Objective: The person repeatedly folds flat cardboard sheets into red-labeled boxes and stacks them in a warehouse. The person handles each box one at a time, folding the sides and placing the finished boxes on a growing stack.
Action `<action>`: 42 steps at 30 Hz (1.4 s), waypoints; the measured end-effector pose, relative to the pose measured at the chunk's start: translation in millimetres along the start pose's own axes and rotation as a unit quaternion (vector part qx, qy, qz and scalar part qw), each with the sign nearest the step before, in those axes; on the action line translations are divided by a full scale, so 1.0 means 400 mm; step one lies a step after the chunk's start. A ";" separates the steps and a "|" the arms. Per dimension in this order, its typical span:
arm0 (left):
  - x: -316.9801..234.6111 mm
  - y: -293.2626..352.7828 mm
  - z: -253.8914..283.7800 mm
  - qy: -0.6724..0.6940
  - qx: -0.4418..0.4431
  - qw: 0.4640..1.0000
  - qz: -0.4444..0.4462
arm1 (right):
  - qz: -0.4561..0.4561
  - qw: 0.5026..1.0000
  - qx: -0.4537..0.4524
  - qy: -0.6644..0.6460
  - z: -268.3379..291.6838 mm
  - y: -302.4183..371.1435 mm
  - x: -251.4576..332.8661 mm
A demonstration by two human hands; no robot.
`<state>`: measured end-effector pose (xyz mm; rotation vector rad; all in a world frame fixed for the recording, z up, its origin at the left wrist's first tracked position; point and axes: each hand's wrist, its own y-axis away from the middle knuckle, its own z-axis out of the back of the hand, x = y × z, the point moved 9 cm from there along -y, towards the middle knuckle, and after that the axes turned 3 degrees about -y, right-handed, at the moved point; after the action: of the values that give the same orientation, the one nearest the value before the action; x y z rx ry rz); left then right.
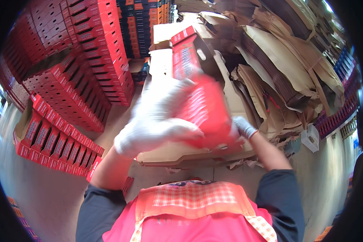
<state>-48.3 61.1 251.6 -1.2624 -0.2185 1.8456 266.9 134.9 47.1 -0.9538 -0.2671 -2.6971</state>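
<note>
A red cardboard box (207, 111), smeared by motion, is tilted in front of me above a pile of flat brown cardboard (161, 155). My left hand (155, 115), in a whitish knit glove, grips the box's left side with thumb and fingers apart around it. At the lower right corner, my gloved right hand (245, 127) has its fingers curled at the box's edge, and the fingertips are partly hidden. Another red box (185, 56) with printing lies on the cardboard just beyond the held one.
Tall stacks of red boxes (101, 48) rise at the left, with a leaning row of red boxes (54, 139) nearer me. Dark and orange boxes (139, 28) stand behind. Brown paper-wrapped bundles (286, 60) are heaped at the right, beside a clear plastic container (310, 138).
</note>
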 end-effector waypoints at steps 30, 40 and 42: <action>0.011 -0.210 -0.436 0.175 -0.126 0.977 0.001 | 0.296 0.929 -0.080 0.206 0.279 0.029 0.685; -0.028 -0.075 -0.186 -0.183 -0.242 0.934 -0.188 | 0.251 0.916 -0.062 -0.306 0.336 0.033 0.788; 0.022 0.023 -0.107 -0.178 -0.269 0.935 -0.147 | 0.280 0.903 -0.017 -0.324 0.334 0.086 0.756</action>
<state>-18.9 48.6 220.2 -1.1471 -1.1151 1.7912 130.0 80.0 345.1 -1.6263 -0.0471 -1.8115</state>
